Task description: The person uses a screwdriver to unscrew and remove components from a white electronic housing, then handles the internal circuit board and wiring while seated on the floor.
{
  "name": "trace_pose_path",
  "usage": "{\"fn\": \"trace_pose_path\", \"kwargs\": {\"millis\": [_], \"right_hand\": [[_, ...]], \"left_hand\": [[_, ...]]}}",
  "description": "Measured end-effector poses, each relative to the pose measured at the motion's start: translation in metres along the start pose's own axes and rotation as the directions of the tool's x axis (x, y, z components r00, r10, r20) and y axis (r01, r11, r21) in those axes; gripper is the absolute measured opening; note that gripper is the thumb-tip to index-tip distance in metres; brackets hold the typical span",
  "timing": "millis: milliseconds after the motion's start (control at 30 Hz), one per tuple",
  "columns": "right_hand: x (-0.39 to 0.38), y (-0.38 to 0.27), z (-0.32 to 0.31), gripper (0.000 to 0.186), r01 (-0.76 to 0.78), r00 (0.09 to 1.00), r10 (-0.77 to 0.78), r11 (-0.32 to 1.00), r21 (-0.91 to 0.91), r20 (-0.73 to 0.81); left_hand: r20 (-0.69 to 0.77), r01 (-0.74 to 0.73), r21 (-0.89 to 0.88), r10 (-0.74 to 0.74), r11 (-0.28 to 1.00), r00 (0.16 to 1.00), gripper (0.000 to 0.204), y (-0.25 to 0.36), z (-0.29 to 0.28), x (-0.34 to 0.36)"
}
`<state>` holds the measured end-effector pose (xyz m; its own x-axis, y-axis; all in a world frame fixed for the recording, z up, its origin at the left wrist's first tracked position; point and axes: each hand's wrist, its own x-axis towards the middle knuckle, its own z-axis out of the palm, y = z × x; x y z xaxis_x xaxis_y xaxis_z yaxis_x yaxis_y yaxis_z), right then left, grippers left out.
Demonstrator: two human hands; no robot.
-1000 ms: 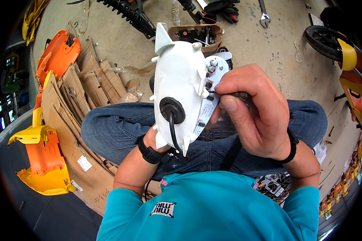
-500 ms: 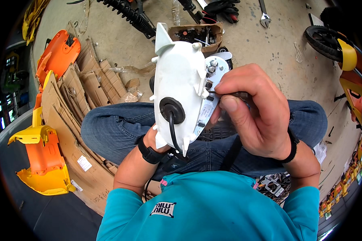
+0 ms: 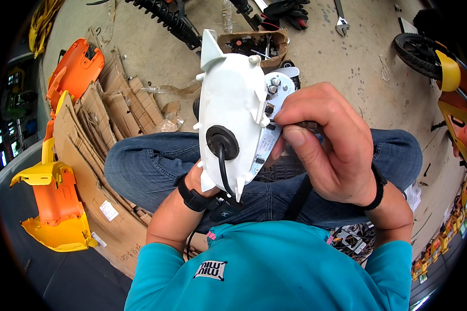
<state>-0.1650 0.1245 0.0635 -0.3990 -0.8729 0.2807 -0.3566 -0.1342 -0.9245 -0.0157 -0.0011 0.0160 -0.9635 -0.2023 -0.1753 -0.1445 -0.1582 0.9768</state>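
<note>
A white plastic lamp-like housing (image 3: 225, 98) stands tilted over my lap, with a black rubber grommet (image 3: 222, 142) and a black cable (image 3: 224, 176) coming out of it. My left hand (image 3: 195, 179) is closed around it from behind and below; most of its fingers are hidden. Along the housing's right side sits a pale circuit board (image 3: 267, 140) carrying round capacitors and small dark parts. My right hand (image 3: 337, 140) pinches a thin dark tool (image 3: 310, 125) between thumb and forefinger, right at the board's edge. The tool's kind is unclear, and its tip is hard to see.
Flattened cardboard (image 3: 96, 176) lies on the left, with orange and yellow plastic covers (image 3: 59, 207) on it. Ahead are a cardboard box of small parts (image 3: 280, 49), black gloves (image 3: 288, 11) and an adjustable wrench (image 3: 342, 25). A wheel (image 3: 417, 54) is at far right.
My right hand has shifted very slightly, and the thin tip that showed against the housing's edge no longer stands out. The housing and my left hand stay in place.
</note>
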Motion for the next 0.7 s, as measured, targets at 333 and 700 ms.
{"fn": "trace_pose_path", "kwargs": {"millis": [333,700], "right_hand": [[0.0005,0.0006,-0.0006,0.013,0.000,1.000,0.000,1.000,0.003,0.010],[-0.0022,0.0008,0.0030,0.013,-0.066,0.998,0.066,0.997,0.027,-0.020]], "left_hand": [[-0.017,0.007,-0.059,-0.008,0.998,1.000,0.035,0.0033,0.0023,0.0020],[-0.015,-0.086,0.060,0.087,0.995,0.996,0.033,0.0061,0.0037,0.0057]]}}
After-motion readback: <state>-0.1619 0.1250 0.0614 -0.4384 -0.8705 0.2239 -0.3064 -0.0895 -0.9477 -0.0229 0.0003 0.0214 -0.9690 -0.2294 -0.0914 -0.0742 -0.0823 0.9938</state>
